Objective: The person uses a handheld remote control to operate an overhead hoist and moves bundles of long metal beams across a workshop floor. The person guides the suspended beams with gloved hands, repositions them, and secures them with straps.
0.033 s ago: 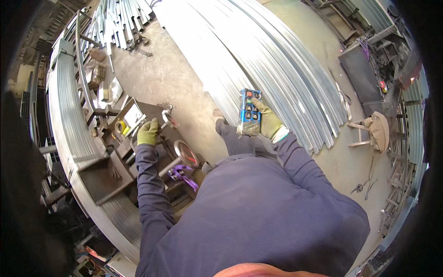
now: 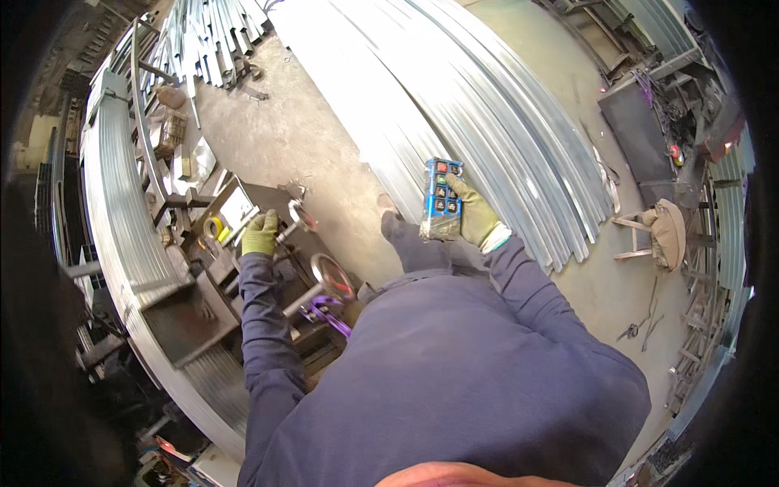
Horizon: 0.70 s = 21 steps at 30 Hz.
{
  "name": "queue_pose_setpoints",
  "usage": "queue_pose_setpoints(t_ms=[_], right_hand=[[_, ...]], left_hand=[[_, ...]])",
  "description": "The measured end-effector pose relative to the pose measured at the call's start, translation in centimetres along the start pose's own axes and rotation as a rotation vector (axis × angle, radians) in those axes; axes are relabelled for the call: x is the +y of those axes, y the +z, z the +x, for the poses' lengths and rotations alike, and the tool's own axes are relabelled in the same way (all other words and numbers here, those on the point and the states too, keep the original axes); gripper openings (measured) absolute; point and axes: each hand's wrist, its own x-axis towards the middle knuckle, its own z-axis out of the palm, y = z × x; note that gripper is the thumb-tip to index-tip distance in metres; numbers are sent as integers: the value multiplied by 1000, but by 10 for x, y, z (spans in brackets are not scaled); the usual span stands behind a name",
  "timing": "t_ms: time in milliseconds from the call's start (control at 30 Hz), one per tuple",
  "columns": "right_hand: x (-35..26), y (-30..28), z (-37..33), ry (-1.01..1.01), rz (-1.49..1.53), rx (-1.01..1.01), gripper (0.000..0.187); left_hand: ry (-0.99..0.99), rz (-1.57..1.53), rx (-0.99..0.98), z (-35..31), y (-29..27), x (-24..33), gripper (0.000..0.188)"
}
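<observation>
My right hand (image 2: 479, 213), in a yellow-green work glove, grips a blue handheld remote control (image 2: 441, 195) with red, green and black buttons. Its thumb lies over the upper part of the button face. My left hand (image 2: 260, 234), gloved alike, is closed over the dark machine at the left. What its fingers hold, if anything, is hidden. Close to it are a small handwheel (image 2: 302, 216) on a shaft and a roll of yellow tape (image 2: 213, 228). A larger handwheel (image 2: 333, 277) and a purple metal part (image 2: 324, 312) sit nearer my body.
Long galvanized metal profiles (image 2: 462, 105) lie in a wide stack ahead. More metal channels (image 2: 215, 40) are piled at the far left, and a long ribbed metal strip (image 2: 122, 187) runs along the left. A padded stool (image 2: 664, 234) stands at the right, beside a dark cabinet (image 2: 637, 142).
The remote and my right hand sit slightly farther right in the picture. The large handwheel and purple part appear shifted a little. Both hands keep the same pose.
</observation>
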Motion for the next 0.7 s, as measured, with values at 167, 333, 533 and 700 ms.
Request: queue_pose_setpoints(t_ms=[167,333,533,700], right_hand=[[-42,67,87,37,-64,251,37],[-93,144,177,41,-105,190,36],[-139,221,308,-74,-173,272,36],[-169,290,453,-69,-185,414,45]], left_hand=[[-3,292,58,132,-35,-47,31],[-227,239,97,198,-42,-95,37],[-417,371,-6,265,-53,-106,55],[-328,438,-75,451,-107,-25,51]])
